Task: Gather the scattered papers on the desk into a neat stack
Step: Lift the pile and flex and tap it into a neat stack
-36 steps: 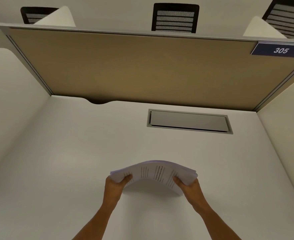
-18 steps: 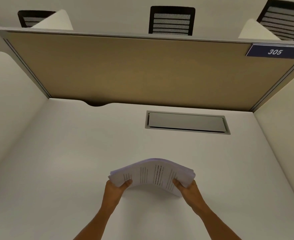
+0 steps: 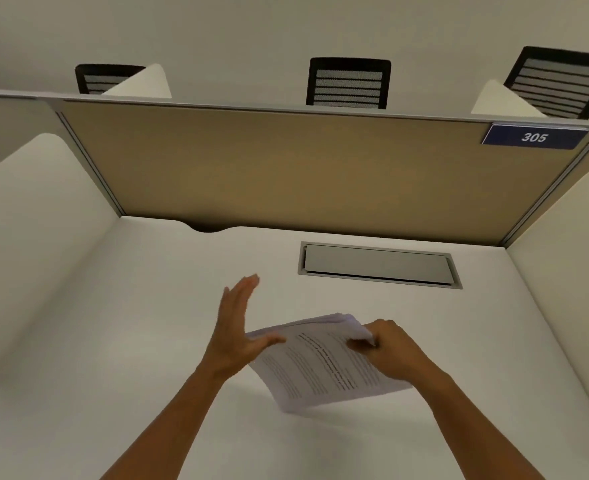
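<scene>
Study carrel in a library or open office. White desk (image 3: 113, 323) boxed in by a tan panel (image 3: 286, 168) and white side dividers (image 3: 36, 220), with a blue "305" plate (image 3: 533, 136) and a flush cable hatch (image 3: 377, 265). Mesh chairs (image 3: 348, 83) line up beyond the panel.

The stack of printed papers (image 3: 320, 365) was held tilted above the white desk (image 3: 113, 323), its near corner dipping toward the surface and casting a shadow there. The top sheet showed lines of black text. The far edges looked fanned and uneven, not yet squared
</scene>
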A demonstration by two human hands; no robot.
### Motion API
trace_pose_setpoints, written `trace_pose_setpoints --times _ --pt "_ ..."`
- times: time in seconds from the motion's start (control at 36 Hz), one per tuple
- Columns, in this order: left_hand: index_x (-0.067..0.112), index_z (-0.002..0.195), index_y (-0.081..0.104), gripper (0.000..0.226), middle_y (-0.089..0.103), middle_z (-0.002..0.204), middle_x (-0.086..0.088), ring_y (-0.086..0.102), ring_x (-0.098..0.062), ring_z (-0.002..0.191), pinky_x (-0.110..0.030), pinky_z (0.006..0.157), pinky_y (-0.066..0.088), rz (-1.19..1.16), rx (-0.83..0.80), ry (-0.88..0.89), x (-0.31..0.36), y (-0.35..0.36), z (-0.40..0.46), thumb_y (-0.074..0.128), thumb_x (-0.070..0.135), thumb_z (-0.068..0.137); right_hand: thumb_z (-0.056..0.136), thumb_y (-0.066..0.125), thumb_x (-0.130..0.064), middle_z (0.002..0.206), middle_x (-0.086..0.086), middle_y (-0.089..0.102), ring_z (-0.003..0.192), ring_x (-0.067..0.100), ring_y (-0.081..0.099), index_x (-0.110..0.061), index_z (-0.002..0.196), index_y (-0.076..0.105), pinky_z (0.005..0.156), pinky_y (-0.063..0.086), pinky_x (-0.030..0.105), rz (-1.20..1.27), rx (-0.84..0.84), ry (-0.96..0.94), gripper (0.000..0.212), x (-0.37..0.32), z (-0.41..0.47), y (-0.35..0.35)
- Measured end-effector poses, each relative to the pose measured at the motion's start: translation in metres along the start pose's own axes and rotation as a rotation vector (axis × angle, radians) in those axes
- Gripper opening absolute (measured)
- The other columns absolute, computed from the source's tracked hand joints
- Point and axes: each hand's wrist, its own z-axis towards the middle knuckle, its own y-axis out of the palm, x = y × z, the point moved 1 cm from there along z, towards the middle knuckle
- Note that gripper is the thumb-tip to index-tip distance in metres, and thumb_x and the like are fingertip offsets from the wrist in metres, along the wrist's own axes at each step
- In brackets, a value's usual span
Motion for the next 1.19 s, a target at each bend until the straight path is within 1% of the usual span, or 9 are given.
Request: trace_pose_setpoints --times 0.08,0.22,0.36,0.47,0.64,0.75,0.94,1.08,1.19 --pt "0.056 0.143 0.016 0.090 0.019 0.154 0.029 0.016 0.002 0.145 -0.033 0.117 0.014 0.024 -0.294 0.027 0.027 0.015 0.010 0.067 0.069 0.070 0.094 0.055 -0.035 0.084 -0.003 0.074 0.071 0.015 0.070 -0.030 0.090 0.073 0.064 0.058 0.028 -0.199 -0.018 -0.046 0.019 -0.027 -0.003 -0.019" --pt "0.038 0.125 0.052 0.042 0.053 0.131 0.019 0.058 0.003 0.108 -0.012 0.094 0.046 -0.226 -0.420 -0.068 0.053 0.034 0.016 0.069 0.034 0.086 0.094 0.056 -0.038 0.097 -0.001 0.074 0.072 0.012 0.064 -0.029 0.112 0.071 0.067 0.053 0.023 -0.469 0.014 -0.107 0.025 -0.061 -0.008 -0.036" --pt "0.016 0.096 0.072 0.031 0.069 0.090 0.000 0.064 -0.007 0.073 -0.010 0.068 0.051 -0.365 -0.231 -0.262 0.060 0.046 0.006 0.063 0.045 0.087 0.093 0.059 -0.035 0.100 0.000 0.071 0.078 0.014 0.064 -0.026 0.119 0.066 0.065 0.047 0.022 -0.577 0.032 -0.144 0.028 -0.074 -0.007 -0.041" --pt "0.041 0.066 0.071 0.014 0.069 0.061 0.019 0.066 -0.004 0.059 -0.010 0.052 0.048 -0.367 -0.127 -0.360 0.052 0.050 -0.006 0.077 0.035 0.077 0.087 0.063 -0.037 0.101 -0.003 0.072 0.077 0.013 0.063 -0.029 0.118 0.067 0.063 0.045 0.022 -0.559 0.038 -0.136 0.032 -0.071 -0.007 -0.043" --pt "0.025 0.076 0.078 0.016 0.076 0.074 -0.003 0.072 -0.023 0.070 -0.031 0.061 0.058 -0.518 0.019 -0.516 0.044 0.047 -0.025 0.078 0.037 0.065 0.082 0.065 -0.043 0.086 -0.018 0.066 0.076 0.008 0.063 -0.037 0.101 0.071 0.059 0.046 0.021 -0.437 0.010 0.012 0.021 -0.033 -0.013 -0.055" --pt "0.027 0.080 0.078 0.015 0.076 0.078 -0.004 0.073 -0.023 0.074 -0.035 0.065 0.060 -0.566 0.034 -0.545 0.032 0.045 -0.032 0.079 0.034 0.067 0.084 0.074 -0.029 0.089 -0.016 0.074 0.087 0.010 0.068 -0.034 0.090 0.076 0.070 0.053 0.019 0.130 -0.028 -0.015 0.008 -0.004 -0.023 -0.055" --pt "0.032 0.082 0.078 0.013 0.077 0.078 -0.001 0.074 -0.017 0.072 -0.021 0.058 0.056 -0.621 0.058 -0.553 0.023 0.047 -0.039 0.081 0.032 0.069 0.079 0.080 -0.019 0.111 0.010 0.076 0.106 0.026 0.070 -0.015 0.110 0.076 0.085 0.056 0.027 0.814 0.001 -0.033 0.031 0.027 -0.033 -0.003" --pt "0.030 0.094 0.076 0.032 0.077 0.093 0.001 0.073 -0.016 0.085 -0.023 0.065 0.057 -0.651 0.004 -0.494 0.022 0.045 -0.035 0.082 0.038 0.064 0.083 0.077 -0.027 0.117 0.010 0.071 0.111 0.026 0.067 -0.021 0.120 0.071 0.095 0.055 0.039 0.807 0.052 -0.040 0.038 0.032 -0.028 0.024" --pt "0.028 0.114 0.068 0.054 0.070 0.112 0.011 0.068 -0.010 0.100 -0.023 0.072 0.058 -0.694 -0.027 -0.462 0.017 0.043 -0.031 0.085 0.034 0.063 0.082 0.076 -0.031 0.112 0.001 0.073 0.104 0.015 0.069 -0.033 0.114 0.072 0.084 0.058 0.028 0.780 0.116 -0.044 0.032 0.028 -0.020 0.032"
